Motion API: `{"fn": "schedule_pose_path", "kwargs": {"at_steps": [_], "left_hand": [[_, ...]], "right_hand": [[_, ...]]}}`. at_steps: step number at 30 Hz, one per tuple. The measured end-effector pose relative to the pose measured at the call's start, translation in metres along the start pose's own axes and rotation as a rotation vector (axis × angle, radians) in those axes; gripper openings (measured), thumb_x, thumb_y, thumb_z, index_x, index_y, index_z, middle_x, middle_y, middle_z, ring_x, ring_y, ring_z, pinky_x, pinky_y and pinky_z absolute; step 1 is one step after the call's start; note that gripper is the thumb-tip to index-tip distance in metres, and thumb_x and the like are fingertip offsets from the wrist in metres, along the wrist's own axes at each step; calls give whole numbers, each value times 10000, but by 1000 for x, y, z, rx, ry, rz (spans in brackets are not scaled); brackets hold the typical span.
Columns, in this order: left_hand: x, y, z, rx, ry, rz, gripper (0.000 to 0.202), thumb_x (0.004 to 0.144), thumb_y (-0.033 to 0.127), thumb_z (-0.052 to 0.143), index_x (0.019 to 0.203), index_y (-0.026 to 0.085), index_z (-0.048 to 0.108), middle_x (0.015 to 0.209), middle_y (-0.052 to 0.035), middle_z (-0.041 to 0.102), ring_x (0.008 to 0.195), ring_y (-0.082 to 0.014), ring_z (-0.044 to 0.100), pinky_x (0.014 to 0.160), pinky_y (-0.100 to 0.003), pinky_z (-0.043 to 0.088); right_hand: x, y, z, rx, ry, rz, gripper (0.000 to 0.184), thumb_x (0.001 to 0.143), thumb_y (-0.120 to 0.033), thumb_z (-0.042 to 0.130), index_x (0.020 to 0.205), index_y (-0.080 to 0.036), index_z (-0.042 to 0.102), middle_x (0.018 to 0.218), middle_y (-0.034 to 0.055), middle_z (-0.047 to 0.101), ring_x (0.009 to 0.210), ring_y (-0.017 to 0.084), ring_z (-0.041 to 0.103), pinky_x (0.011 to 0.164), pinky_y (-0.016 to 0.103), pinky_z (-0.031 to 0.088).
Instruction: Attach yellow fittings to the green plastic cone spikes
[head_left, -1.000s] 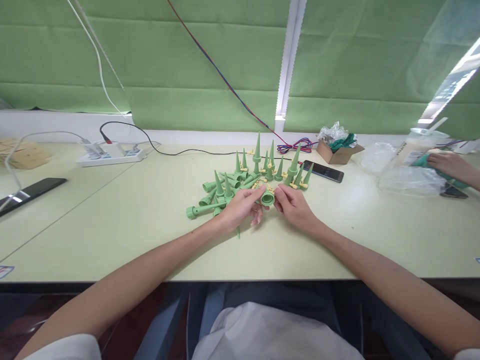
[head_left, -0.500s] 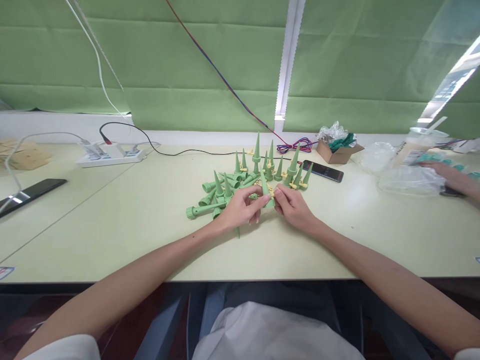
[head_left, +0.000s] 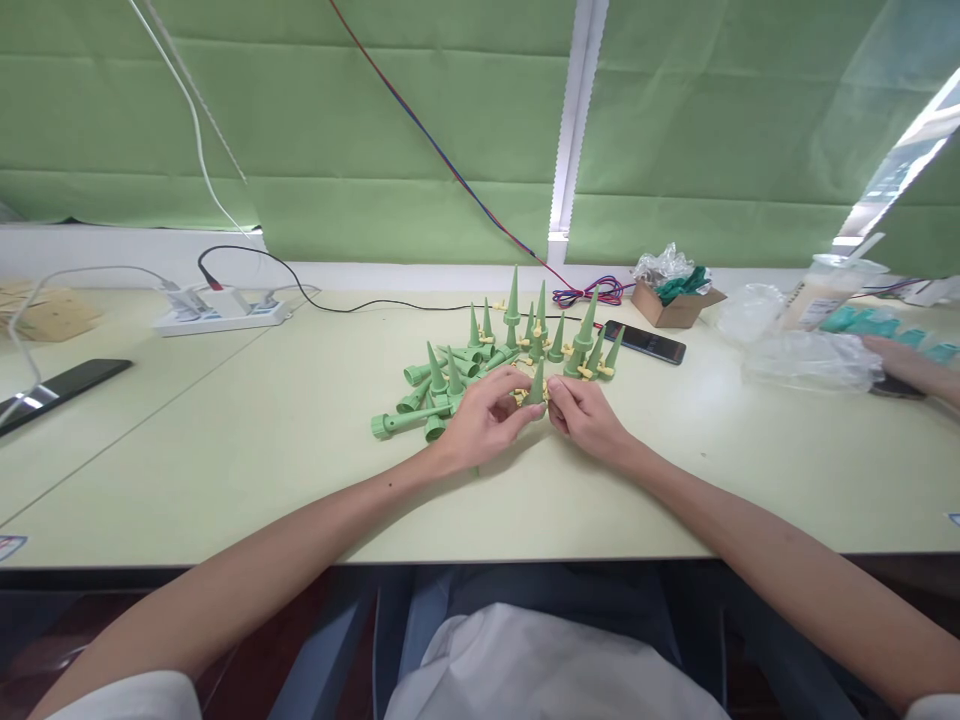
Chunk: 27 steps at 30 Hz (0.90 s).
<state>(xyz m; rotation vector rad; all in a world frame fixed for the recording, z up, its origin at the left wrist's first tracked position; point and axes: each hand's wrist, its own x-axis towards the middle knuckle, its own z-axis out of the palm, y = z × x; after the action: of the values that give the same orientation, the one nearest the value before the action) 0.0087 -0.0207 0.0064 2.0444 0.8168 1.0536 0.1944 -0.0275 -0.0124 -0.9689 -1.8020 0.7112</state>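
Note:
A green plastic watering spike stands point up, held at its lower part between the thumb and fingers of my left hand. Against its right side, my right hand is closed in a pinch. A bit of a small yellow valve shows at those fingertips; most of it is hidden. Behind my left hand lies a heap of green spikes, some on their sides and some upright. Several upright spikes with yellow valves stand just beyond my hands. More small yellow valves lie partly hidden behind my fingers.
A phone and a small cardboard box lie beyond the spikes. A power strip and a dark phone are at left. At right are a drink cup, plastic bags and another person's hand.
The held spike has dropped a little and turned more upright, with my left fingers lower on it. My right hand stays pinched beside it. The other person's hand has shifted right.

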Motion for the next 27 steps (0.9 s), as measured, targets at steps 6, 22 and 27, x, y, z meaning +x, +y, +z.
{"fn": "schedule_pose_path", "kwargs": {"at_steps": [6, 22, 27], "left_hand": [[-2, -8, -1, 127, -42, 156, 134, 938, 306, 597, 971, 183, 637, 1113, -84, 568, 543, -47, 444, 500, -232, 405], [0, -10, 3, 165, 105, 95, 240, 910, 279, 652, 1080, 202, 500, 1043, -30, 575, 573, -46, 533, 532, -208, 459], [1, -1, 4, 62, 122, -40, 251, 922, 407, 624, 923, 195, 490, 861, 7, 591, 530, -58, 532, 489, -201, 423]], "right_hand": [[1, 0, 0, 1, -19, 34, 613, 1013, -599, 360, 521, -233, 355, 425, -12, 444, 427, 118, 385, 488, 298, 327], [2, 6, 2, 9, 89, 41, 533, 1032, -557, 371, 624, -218, 420, 528, -12, 477, 482, 119, 414, 505, 285, 334], [2, 6, 2, 35, 148, 44, 492, 1040, -552, 361, 682, -222, 433, 572, -13, 482, 513, 125, 442, 497, 277, 338]]}}
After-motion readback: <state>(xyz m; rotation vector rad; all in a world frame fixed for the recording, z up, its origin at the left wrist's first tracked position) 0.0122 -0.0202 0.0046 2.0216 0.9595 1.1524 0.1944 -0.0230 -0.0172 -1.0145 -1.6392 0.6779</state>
